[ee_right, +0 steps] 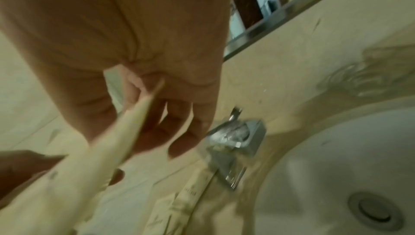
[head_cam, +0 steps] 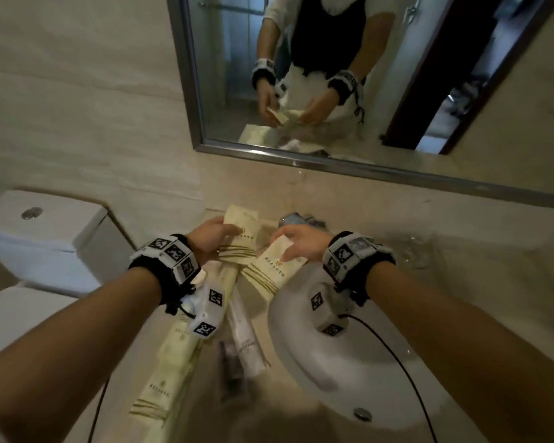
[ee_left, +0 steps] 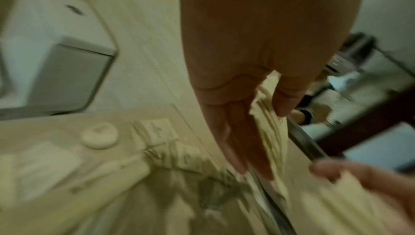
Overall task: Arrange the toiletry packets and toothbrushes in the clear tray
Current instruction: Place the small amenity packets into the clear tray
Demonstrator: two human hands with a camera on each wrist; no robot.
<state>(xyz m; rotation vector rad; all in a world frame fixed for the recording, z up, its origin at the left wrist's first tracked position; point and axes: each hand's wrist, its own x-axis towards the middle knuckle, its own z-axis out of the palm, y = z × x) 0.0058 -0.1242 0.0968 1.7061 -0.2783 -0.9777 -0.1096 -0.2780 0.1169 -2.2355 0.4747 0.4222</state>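
My left hand pinches a cream toiletry packet with green stripes, held above the counter. In the left wrist view the thumb and fingers clamp that packet. My right hand pinches a second cream packet just to the right, the two packets nearly touching; the right wrist view shows this packet edge-on between thumb and fingers. Long cream toothbrush packets and a white one lie on the counter below. I cannot make out the clear tray among the blur.
The white sink basin lies right of the packets, with a chrome faucet behind it. A toilet tank stands at left and a mirror on the wall ahead. Small packets and a round soap rest on the counter.
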